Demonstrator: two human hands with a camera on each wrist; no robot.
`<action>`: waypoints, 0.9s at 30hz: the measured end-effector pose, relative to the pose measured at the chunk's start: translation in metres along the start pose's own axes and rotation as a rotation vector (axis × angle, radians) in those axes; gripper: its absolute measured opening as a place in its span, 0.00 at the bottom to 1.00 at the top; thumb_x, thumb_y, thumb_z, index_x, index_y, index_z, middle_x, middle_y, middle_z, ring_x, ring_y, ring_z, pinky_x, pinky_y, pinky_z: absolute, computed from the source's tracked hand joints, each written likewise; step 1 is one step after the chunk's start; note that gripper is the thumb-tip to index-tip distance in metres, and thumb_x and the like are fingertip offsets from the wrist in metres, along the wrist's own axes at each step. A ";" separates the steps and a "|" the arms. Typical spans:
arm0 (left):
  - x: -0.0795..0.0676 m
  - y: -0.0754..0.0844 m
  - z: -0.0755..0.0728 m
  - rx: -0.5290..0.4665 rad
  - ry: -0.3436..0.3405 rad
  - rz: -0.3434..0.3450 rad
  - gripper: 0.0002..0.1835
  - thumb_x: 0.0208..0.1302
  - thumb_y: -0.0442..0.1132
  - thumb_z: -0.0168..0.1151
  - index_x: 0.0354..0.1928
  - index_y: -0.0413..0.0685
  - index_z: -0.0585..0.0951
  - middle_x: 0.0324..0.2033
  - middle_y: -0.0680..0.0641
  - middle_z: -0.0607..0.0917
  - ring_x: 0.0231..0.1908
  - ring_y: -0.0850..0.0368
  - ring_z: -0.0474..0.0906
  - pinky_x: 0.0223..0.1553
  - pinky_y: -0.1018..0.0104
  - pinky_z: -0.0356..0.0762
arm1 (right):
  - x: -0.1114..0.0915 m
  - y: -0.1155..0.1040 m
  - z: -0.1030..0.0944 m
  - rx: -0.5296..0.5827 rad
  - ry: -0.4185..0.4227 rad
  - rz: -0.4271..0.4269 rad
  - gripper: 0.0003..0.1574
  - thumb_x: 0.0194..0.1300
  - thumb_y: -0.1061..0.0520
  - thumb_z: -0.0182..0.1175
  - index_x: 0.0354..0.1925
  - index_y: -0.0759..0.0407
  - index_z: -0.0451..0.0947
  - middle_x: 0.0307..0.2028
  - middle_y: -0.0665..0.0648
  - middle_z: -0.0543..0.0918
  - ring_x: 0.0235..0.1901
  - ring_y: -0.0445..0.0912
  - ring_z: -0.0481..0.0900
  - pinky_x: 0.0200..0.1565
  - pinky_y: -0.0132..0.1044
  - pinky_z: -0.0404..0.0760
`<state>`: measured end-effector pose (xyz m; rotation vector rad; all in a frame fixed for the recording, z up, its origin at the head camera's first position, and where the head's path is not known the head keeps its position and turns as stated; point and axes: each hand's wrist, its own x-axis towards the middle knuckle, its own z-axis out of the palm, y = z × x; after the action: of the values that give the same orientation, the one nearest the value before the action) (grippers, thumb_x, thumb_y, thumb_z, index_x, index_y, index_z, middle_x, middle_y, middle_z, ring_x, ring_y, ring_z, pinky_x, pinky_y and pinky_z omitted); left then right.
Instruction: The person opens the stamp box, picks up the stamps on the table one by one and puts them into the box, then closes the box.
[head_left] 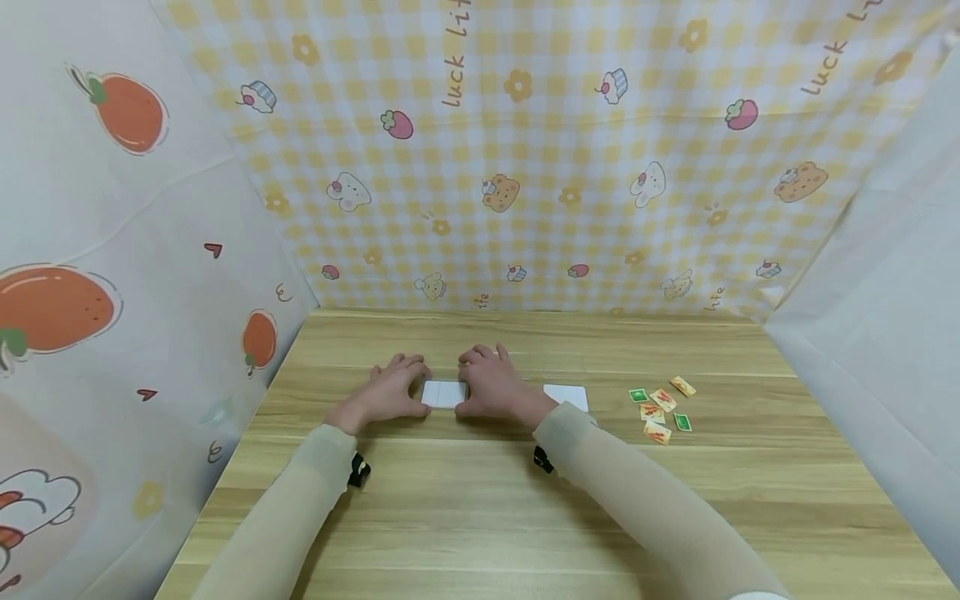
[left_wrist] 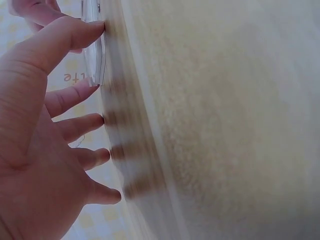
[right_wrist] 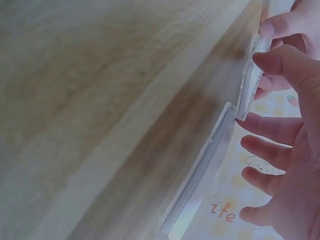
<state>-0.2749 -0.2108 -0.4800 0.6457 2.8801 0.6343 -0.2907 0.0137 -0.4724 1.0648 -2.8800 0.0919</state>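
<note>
A flat white rectangular case with clear edges (head_left: 444, 394) lies on the table between both hands. A thin line crosses its white top. My left hand (head_left: 390, 390) holds its left end, with the thumb at the near edge and the index finger at the far side; the other fingers are spread. My right hand (head_left: 495, 387) grips the right end in the same way, thumb near and index finger far. In the right wrist view, the case (right_wrist: 250, 80) meets the end of a second white flat case (right_wrist: 200, 170). What the case contains cannot be made out.
The second white piece shows right of my right forearm. Faint clear plastic rectangles (head_left: 562, 362) lie behind it. Several small green and orange-yellow printed pieces (head_left: 652, 413) are scattered farther right on the wooden table (head_left: 480, 508). Printed cloth hangs behind and beside the table.
</note>
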 end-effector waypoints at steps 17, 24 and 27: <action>0.002 -0.003 0.000 -0.044 -0.019 0.009 0.29 0.42 0.57 0.70 0.47 0.57 0.75 0.65 0.45 0.61 0.65 0.43 0.47 0.50 0.25 0.40 | -0.001 0.003 -0.005 0.062 -0.009 -0.012 0.21 0.41 0.32 0.61 0.25 0.44 0.79 0.54 0.50 0.72 0.57 0.50 0.60 0.55 0.67 0.51; 0.001 -0.004 0.000 -0.066 -0.027 0.001 0.29 0.42 0.57 0.70 0.47 0.57 0.74 0.66 0.44 0.58 0.66 0.41 0.44 0.51 0.25 0.38 | -0.002 0.003 -0.005 0.073 -0.008 -0.008 0.25 0.40 0.31 0.62 0.30 0.46 0.81 0.55 0.51 0.72 0.57 0.50 0.60 0.55 0.66 0.51; 0.001 -0.005 0.000 -0.075 -0.024 -0.005 0.31 0.41 0.58 0.71 0.48 0.57 0.74 0.66 0.45 0.57 0.66 0.40 0.43 0.51 0.26 0.37 | -0.001 0.004 -0.005 0.083 -0.014 -0.005 0.25 0.41 0.31 0.62 0.31 0.45 0.81 0.55 0.51 0.71 0.57 0.50 0.60 0.55 0.67 0.50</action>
<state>-0.2781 -0.2146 -0.4826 0.6309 2.8194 0.7247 -0.2920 0.0180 -0.4682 1.0903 -2.9095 0.2056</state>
